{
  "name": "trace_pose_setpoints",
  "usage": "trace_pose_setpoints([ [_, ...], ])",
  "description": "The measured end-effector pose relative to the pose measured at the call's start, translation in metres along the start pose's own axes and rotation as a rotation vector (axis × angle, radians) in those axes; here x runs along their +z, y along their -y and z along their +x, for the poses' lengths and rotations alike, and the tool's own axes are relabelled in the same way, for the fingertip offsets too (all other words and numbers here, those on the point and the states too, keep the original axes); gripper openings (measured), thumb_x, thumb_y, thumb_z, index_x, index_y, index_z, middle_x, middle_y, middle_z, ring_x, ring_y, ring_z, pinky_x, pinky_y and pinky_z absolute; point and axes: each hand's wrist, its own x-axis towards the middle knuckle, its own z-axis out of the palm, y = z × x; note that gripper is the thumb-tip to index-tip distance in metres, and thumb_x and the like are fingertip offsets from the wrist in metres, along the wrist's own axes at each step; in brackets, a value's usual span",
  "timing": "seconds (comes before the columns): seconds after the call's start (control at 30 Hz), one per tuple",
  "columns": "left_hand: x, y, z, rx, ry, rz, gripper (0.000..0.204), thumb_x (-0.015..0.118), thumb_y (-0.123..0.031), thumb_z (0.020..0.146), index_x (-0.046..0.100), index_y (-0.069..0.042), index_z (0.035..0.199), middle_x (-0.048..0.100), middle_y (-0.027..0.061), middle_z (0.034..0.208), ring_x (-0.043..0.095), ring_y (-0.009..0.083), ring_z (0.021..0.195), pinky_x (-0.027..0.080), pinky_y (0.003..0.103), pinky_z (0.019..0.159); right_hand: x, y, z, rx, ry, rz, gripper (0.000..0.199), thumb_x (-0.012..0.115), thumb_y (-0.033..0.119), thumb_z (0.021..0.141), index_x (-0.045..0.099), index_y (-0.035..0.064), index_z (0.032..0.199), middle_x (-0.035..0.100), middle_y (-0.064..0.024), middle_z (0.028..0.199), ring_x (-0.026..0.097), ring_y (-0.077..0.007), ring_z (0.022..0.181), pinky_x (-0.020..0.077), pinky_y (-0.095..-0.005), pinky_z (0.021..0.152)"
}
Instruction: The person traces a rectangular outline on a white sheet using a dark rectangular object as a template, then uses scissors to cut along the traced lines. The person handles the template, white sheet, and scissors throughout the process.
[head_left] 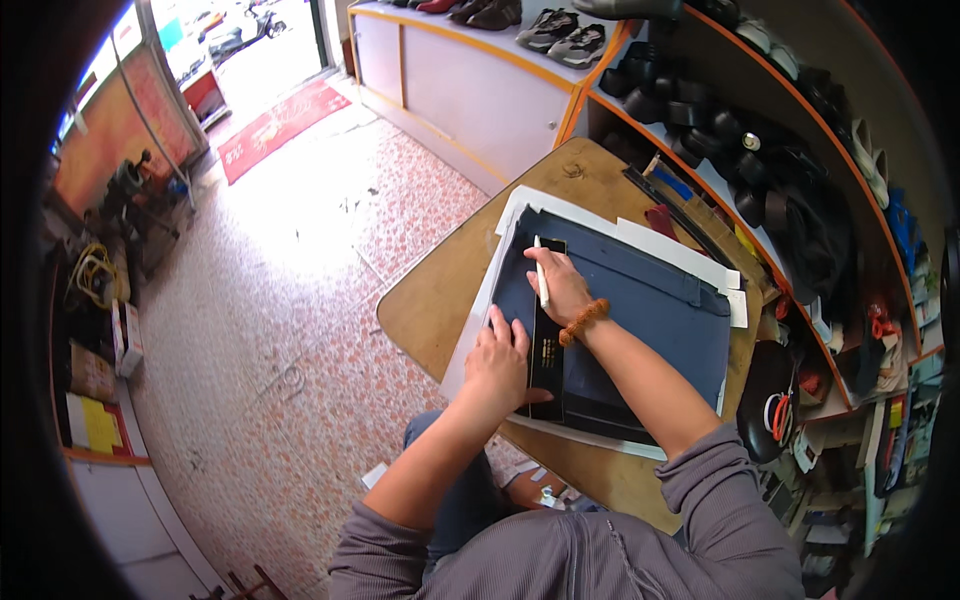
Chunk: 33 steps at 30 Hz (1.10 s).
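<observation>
A dark blue sheet, perhaps leather or fabric, lies on a larger white sheet on the brown worktable. Across its left part runs a long flat black strip with gold markings. Resting flat by the strip's left edge, my left hand has its fingers spread and its thumb over the strip. My right hand is closed around a slim white pen, near the strip's far end. The pen's tip is too small to make out. A brown beaded bracelet circles my right wrist.
The brown worktable has a rounded left corner. Shelves with black shoes curve along the right, close to the table. A low white cabinet bears shoes at the back. A red mat lies by the bright doorway; tools stand far left.
</observation>
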Motion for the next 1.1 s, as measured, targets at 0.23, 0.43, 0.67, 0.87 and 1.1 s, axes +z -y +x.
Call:
trace_pose_setpoints([
  [0.23, 0.001, 0.004, 0.003, 0.047, 0.006, -0.002, 0.115, 0.072, -0.073, 0.061, 0.040, 0.003, 0.141, 0.032, 0.0372, 0.143, 0.055, 0.0380, 0.111, 0.052, 0.038, 0.089, 0.017, -0.023, 0.033, -0.017, 0.138, -0.206, 0.045, 0.063, 0.028, 0.089, 0.046, 0.0148, 0.129, 0.052, -0.0151, 0.134, 0.039, -0.0348, 0.134, 0.0263, -0.0575, 0.111],
  [0.43, -0.005, 0.008, 0.007, 0.094, 0.022, 0.007, 0.110, 0.068, -0.073, 0.066, 0.040, 0.001, 0.141, 0.034, 0.0371, 0.142, 0.058, 0.0398, 0.110, 0.053, 0.041, 0.086, 0.017, -0.031, 0.040, -0.012, 0.202, -0.160, 0.049, 0.064, 0.027, 0.088, 0.044, 0.0171, 0.132, 0.049, -0.0142, 0.137, 0.037, -0.0342, 0.137, 0.0223, -0.0553, 0.114],
  [0.67, -0.033, 0.023, 0.050, 0.059, -0.022, -0.144, 0.048, 0.060, -0.043, 0.089, 0.056, -0.002, 0.112, 0.058, 0.0204, 0.116, 0.063, 0.0349, 0.096, 0.053, 0.042, 0.078, 0.019, -0.042, 0.037, -0.030, 0.134, -0.031, 0.051, 0.067, 0.024, 0.086, 0.042, 0.0170, 0.130, 0.052, -0.0136, 0.134, 0.039, -0.0326, 0.136, 0.0222, -0.0517, 0.114],
  [0.87, -0.013, 0.018, 0.122, 0.006, -0.328, -0.385, 0.023, 0.054, -0.004, 0.082, 0.052, 0.000, 0.105, 0.059, 0.0168, 0.113, 0.057, 0.0329, 0.104, 0.052, 0.040, 0.081, 0.020, -0.047, 0.042, -0.019, 0.122, 0.051, 0.048, 0.063, 0.017, 0.085, 0.042, 0.0156, 0.128, 0.052, -0.0121, 0.135, 0.040, -0.0312, 0.135, 0.0223, -0.0509, 0.113],
  [1.1, 0.023, 0.026, 0.147, 0.082, -0.607, -0.250, 0.030, 0.057, -0.003, 0.078, 0.054, 0.001, 0.107, 0.058, 0.0142, 0.120, 0.056, 0.0310, 0.102, 0.050, 0.037, 0.084, 0.016, -0.050, 0.042, -0.014, 0.115, 0.137, 0.040, 0.054, 0.017, 0.091, 0.040, 0.0148, 0.129, 0.053, -0.0136, 0.131, 0.045, -0.0312, 0.130, 0.0236, -0.0495, 0.113],
])
